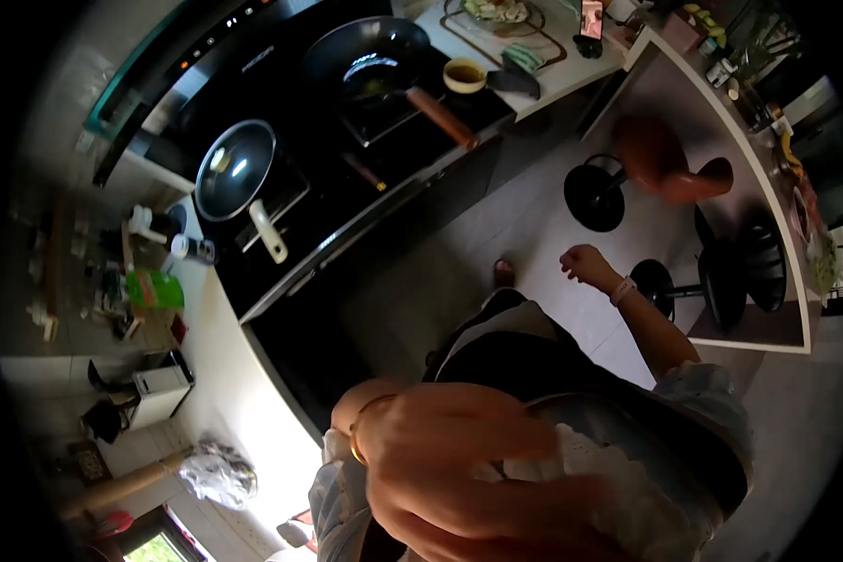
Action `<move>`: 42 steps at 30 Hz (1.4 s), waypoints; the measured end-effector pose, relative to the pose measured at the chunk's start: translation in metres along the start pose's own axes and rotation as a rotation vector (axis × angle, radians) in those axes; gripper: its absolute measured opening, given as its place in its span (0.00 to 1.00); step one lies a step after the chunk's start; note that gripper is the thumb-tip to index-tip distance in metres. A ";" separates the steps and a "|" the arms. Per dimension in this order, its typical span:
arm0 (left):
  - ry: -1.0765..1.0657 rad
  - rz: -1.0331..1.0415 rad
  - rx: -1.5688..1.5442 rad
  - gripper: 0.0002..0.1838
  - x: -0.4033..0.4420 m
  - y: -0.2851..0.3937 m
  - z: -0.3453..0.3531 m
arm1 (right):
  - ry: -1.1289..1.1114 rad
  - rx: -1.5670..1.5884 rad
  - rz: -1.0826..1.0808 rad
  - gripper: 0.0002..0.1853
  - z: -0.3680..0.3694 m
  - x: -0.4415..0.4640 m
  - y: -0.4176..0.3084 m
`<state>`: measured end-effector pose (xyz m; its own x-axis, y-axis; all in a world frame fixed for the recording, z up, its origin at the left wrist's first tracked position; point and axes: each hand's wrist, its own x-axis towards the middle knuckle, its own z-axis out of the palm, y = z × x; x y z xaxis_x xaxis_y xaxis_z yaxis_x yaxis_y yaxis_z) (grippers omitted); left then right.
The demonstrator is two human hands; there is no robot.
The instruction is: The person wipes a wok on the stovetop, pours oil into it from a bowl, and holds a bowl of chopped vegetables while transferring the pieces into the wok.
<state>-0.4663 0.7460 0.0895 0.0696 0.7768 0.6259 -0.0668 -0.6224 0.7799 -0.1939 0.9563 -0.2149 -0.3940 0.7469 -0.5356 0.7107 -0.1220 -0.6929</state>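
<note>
My left hand (pixel 459 450) is large and close to the camera, in front of my torso. A gold bangle (pixel 356 445) circles its wrist. Its fingers stretch to the right with a gap between them, slightly blurred, and I see nothing in them. My right hand (pixel 590 266) hangs out at my side above the floor, fingers loosely bent and holding nothing visible. A pale band (pixel 622 290) is on that wrist. Ahead, a dark wok (pixel 370 61) with a brown handle and a smaller frying pan (pixel 237 170) with a cream handle rest on the black stove.
A small bowl (pixel 464 76) of yellowish liquid stands beside the wok. Left of the stove, a white counter (pixel 239 393) carries a crumpled clear plastic bag (pixel 217 475). Black-based stools (pixel 594 195) stand on the right under a curved counter (pixel 779 187).
</note>
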 end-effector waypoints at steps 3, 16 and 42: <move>0.030 0.177 0.047 0.15 0.019 -0.094 -0.003 | 0.066 0.180 -0.095 0.13 -0.076 0.088 -0.022; 1.275 -1.339 0.163 0.12 -0.055 -0.365 0.118 | 0.494 -0.382 -0.569 0.15 -0.341 0.569 -0.209; 1.344 -0.858 -0.469 0.08 0.429 -0.821 -0.061 | 0.320 -0.040 -0.845 0.15 -0.475 0.594 -0.281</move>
<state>-0.4426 1.5959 -0.2829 -0.5927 0.5339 -0.6030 -0.7562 -0.1110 0.6449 -0.3508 1.7447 -0.1084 -0.6169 0.7243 0.3081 0.2807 0.5681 -0.7736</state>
